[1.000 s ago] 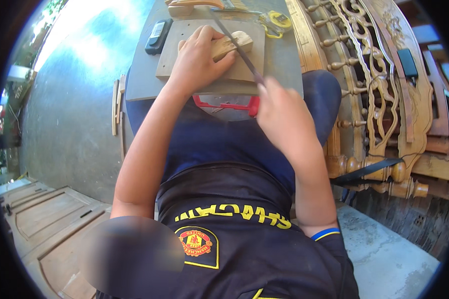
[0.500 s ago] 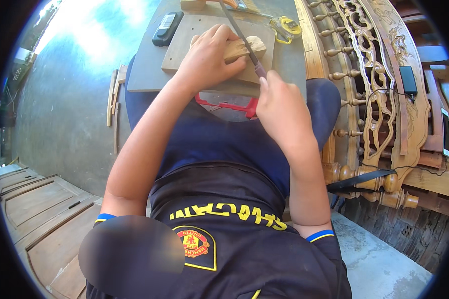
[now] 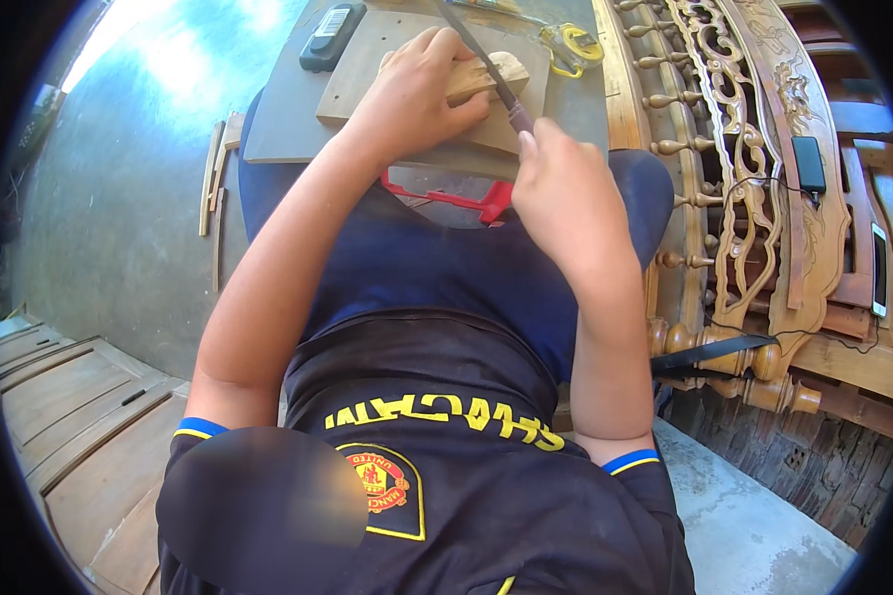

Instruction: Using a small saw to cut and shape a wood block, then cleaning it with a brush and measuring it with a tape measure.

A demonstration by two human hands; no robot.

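My left hand (image 3: 417, 89) is closed on a light wooden block (image 3: 512, 71) that rests on a square wooden board (image 3: 345, 97). My right hand (image 3: 566, 193) grips the brown handle of a long, narrow metal file (image 3: 474, 45), whose blade lies slanted across the block, just right of my left fingers. The board sits on a larger grey panel (image 3: 278, 134) over my thighs. On that panel are a grey-black device (image 3: 330, 38) at the left and a yellow tape measure (image 3: 577, 50) at the right. A red plastic piece (image 3: 486, 206) shows below the panel.
Carved wooden furniture with turned spindles (image 3: 724, 238) stands close on my right, holding a black charger (image 3: 807, 164), a cable and a phone (image 3: 878, 268). Wooden strips (image 3: 210, 178) lie on the concrete floor at left. Panelled wooden doors (image 3: 89, 416) are at lower left.
Both hands, the file and the block appear higher in the picture than a second ago, along with the panel. The grip of each hand looks the same.
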